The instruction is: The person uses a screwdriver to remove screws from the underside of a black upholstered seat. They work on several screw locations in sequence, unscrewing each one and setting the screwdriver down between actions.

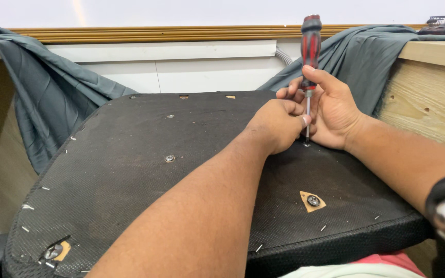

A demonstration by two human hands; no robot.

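Grey cloth (47, 92) drapes behind; your right hand (333, 110) grips the screwdriver (310, 44) upright on the seat base (130, 170), left hand (279, 123) pinching its shaft.

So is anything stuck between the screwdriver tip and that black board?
Nothing visible. The screwdriver stands upright, tip down on the black panel, with the left hand and right hand around its shaft.
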